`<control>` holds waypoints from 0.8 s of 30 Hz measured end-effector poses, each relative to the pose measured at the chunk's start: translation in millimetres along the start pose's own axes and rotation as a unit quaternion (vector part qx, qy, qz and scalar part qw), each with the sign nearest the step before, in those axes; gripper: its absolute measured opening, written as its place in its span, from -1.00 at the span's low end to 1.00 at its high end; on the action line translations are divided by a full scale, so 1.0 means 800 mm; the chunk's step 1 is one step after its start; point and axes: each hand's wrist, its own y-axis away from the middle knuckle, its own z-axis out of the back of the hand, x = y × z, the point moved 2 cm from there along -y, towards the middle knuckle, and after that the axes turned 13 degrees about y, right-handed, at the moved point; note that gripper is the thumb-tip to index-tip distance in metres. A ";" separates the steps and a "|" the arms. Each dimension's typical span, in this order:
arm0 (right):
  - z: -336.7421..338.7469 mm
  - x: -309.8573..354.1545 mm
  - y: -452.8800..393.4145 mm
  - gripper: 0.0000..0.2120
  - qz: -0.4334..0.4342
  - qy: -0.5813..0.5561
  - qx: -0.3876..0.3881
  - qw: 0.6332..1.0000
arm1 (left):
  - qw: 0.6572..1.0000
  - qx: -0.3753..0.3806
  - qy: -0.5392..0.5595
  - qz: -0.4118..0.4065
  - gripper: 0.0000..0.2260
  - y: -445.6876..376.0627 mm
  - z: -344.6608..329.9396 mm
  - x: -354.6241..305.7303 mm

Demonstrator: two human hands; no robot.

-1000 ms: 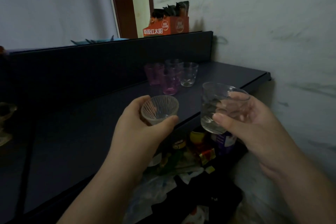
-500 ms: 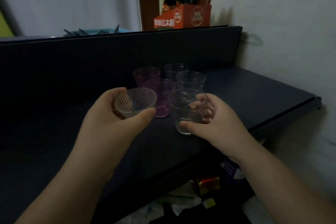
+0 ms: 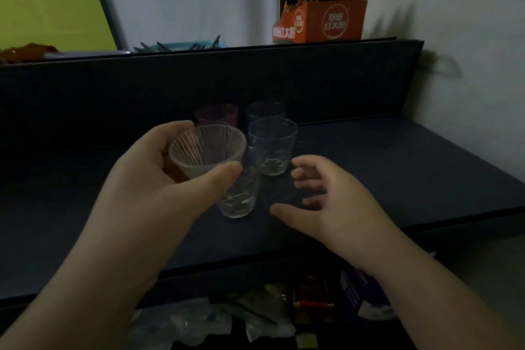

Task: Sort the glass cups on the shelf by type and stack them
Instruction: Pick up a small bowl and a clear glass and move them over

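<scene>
Left hand: the left hand (image 3: 159, 179) grips a ribbed cup (image 3: 207, 150) above the shelf, thumb across the near wall and fingers curled round the far side, mouth tilted toward the camera.
Right hand: the right hand (image 3: 326, 202) hovers just right of the clear cup, fingers spread and loosely bent, holding nothing.
Clear cup: a clear cup (image 3: 240, 196) stands upright on the shelf (image 3: 397, 167), partly hidden behind the left thumb (only its lower half shows clearly).
Second clear cup: a second cup (image 3: 272, 145) stands just behind it, upright, near the ribbed cup's rim.
Back row: a pink cup (image 3: 217, 115) and a dim cup (image 3: 265, 111) stand by the shelf's back panel; whether they touch the front cups I cannot tell.
Above: an orange box (image 3: 326, 20) with dark packets sits on top of the panel by the wall, and a blue basket (image 3: 181, 47) lies further left.
Below: blurred packets and wrappers (image 3: 255, 318) lie under the shelf.
</scene>
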 end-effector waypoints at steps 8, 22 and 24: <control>0.156 -0.127 0.020 -0.54 -0.071 0.040 -0.202 0.976 | 0.987 0.162 -0.011 -0.014 -0.19 -0.013 -0.152 -0.007; 0.238 -0.230 0.003 -0.59 -0.016 0.088 -0.152 0.984 | 0.968 0.188 -0.146 0.079 -0.26 -0.128 -0.431 0.061; 0.240 -0.235 -0.003 -0.58 -0.008 0.083 -0.144 0.986 | 0.966 0.171 -0.175 0.080 -0.25 -0.142 -0.450 0.069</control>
